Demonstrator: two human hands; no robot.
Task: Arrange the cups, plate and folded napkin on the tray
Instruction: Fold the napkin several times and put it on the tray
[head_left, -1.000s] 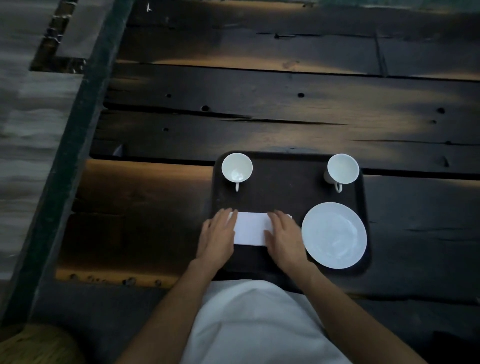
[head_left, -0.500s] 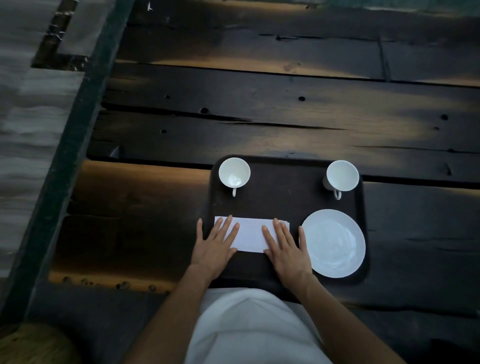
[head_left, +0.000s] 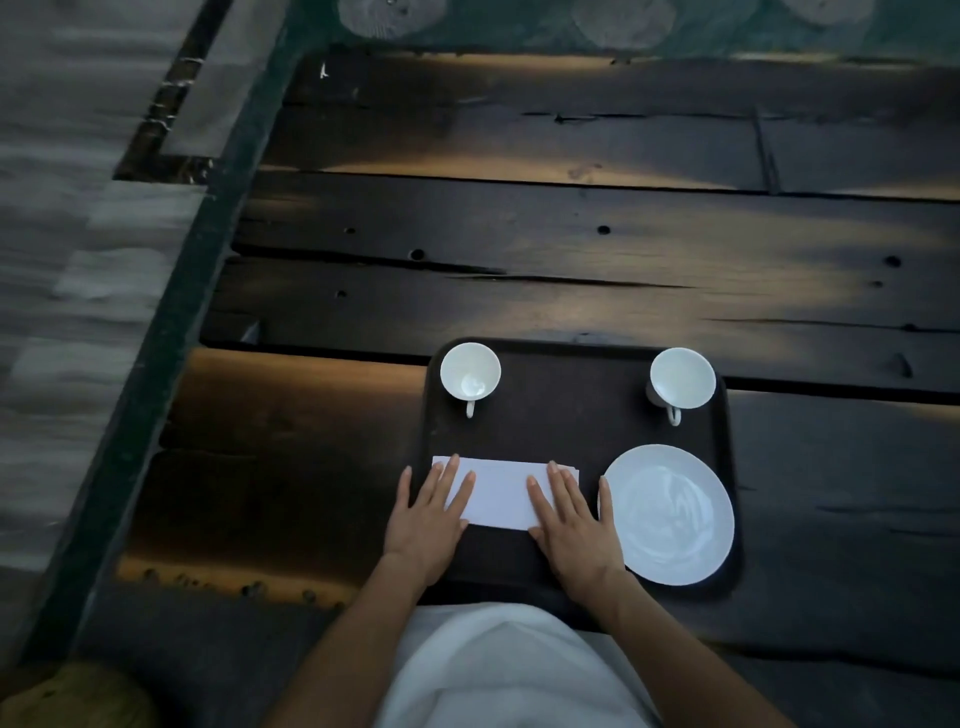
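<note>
The head view looks down on a dark, rectangular tray (head_left: 571, 415) with rounded corners and a low raised rim; its surface is matte. It lies on a table (head_left: 519, 296) of wide, rough, dark planks with cracks, small round holes and gaps between the boards, lit in warm patches.

In the tray's far left corner stands the left cup (head_left: 470, 373), white, glossy and round, upright, with its small loop handle turned toward the person. In the tray's far right corner stands the right cup (head_left: 682, 378), of the same kind, with its handle also toward the person. The plate (head_left: 670, 514), white, round, shiny and shallow, fills the tray's near right corner, close to the rim.

The napkin (head_left: 501, 491), a flat white rectangle folded with crisp edges, lies on the tray's near left part, just beside the plate.

The left hand (head_left: 428, 519) lies flat, fingers straight and spread, on the napkin's left end, its outer fingers reaching the tray's left rim. The right hand (head_left: 571, 525) lies flat in the same way on the napkin's right end, its little finger touching or nearly touching the plate's edge. Neither hand grips anything.

Below the tray's near edge shows a smooth white garment (head_left: 509, 670) on the person's lap.
</note>
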